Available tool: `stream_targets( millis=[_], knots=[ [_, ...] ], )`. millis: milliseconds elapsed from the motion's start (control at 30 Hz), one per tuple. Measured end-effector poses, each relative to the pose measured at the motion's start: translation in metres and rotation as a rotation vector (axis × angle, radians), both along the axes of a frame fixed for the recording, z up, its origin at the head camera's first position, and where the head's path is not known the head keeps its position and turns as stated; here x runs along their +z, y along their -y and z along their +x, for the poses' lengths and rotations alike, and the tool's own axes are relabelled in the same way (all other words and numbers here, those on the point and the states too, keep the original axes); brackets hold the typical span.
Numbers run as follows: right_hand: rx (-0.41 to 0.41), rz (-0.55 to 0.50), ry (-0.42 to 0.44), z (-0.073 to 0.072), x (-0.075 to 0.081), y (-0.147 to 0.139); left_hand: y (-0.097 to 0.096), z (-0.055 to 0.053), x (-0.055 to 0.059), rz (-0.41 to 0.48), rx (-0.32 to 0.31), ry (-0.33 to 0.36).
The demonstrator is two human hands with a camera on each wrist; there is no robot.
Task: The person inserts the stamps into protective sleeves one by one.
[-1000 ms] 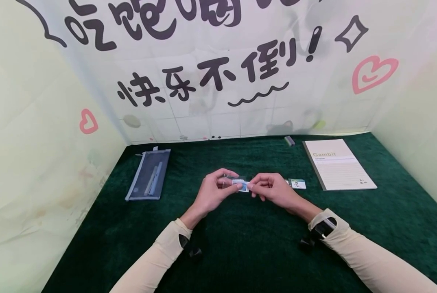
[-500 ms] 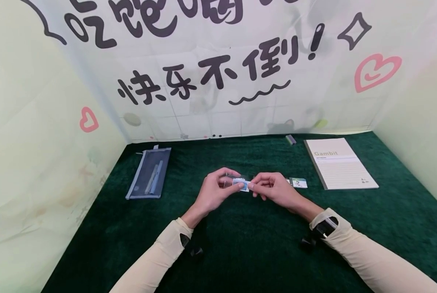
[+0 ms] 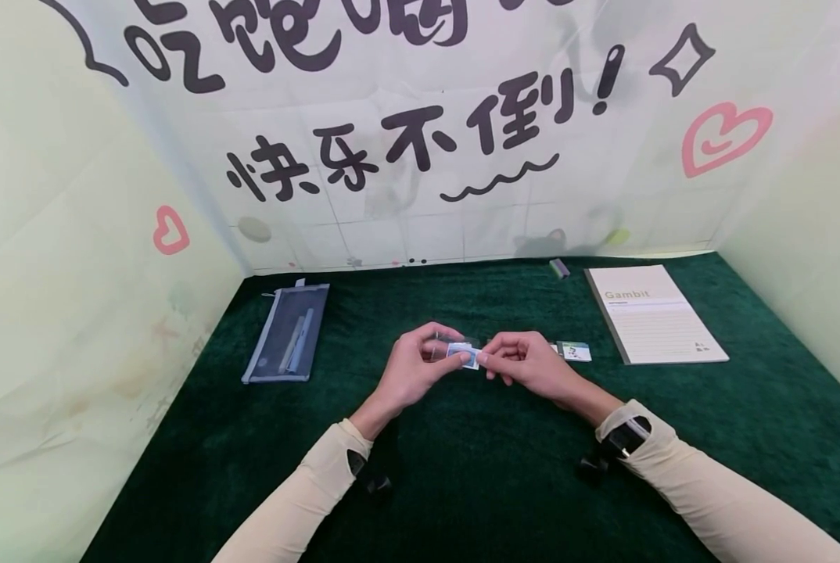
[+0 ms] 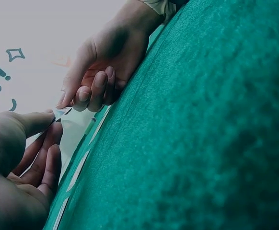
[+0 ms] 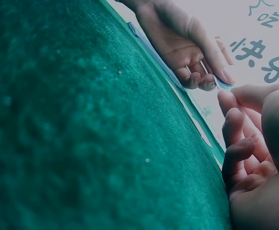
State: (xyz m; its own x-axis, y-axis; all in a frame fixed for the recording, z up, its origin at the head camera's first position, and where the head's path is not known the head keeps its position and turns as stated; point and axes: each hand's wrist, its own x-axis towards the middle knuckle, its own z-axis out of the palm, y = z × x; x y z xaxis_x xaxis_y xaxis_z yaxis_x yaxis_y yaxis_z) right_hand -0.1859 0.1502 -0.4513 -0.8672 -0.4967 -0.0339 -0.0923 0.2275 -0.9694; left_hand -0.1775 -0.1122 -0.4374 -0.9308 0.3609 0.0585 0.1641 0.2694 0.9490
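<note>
In the head view, a small blue-and-white card (image 3: 472,360) is held between the two hands, over the middle of the dark green cloth. My left hand (image 3: 414,364) pinches its left part with the thumb on the near face. Clear film (image 3: 443,338) shows by the left fingers. At the card's right edge, the thumb and index finger of my right hand (image 3: 525,361) pinch a corner. The left wrist view catches the card (image 4: 59,114) edge-on between both sets of fingertips, and the right hand's other fingers are curled. From the right wrist, the blue card (image 5: 224,85) is partly hidden by fingers.
Small printed cards (image 3: 575,352) lie just right of the right hand, partly hidden by it. A notebook (image 3: 662,320) lies at the right, a little eraser-like block (image 3: 559,269) at the back. On the left is a mesh zip pouch (image 3: 271,363) with pens (image 3: 296,344) inside.
The head view has shifted very slightly. Both hands keep their pinch on the small card in nearly the same pose.
</note>
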Motion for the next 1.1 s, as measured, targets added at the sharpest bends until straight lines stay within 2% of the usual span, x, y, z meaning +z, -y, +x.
stream_targets(
  millis=[733,1100],
  knots=[
    [0.008,0.005,-0.008,0.0006,-0.0001,0.0001,-0.0019,0.0032,0.0037,-0.022,0.014,-0.002],
    [0.013,0.007,-0.013,0.0004,-0.0005,0.0002,-0.0033,0.0032,0.0012,-0.035,0.011,0.004]
  ],
)
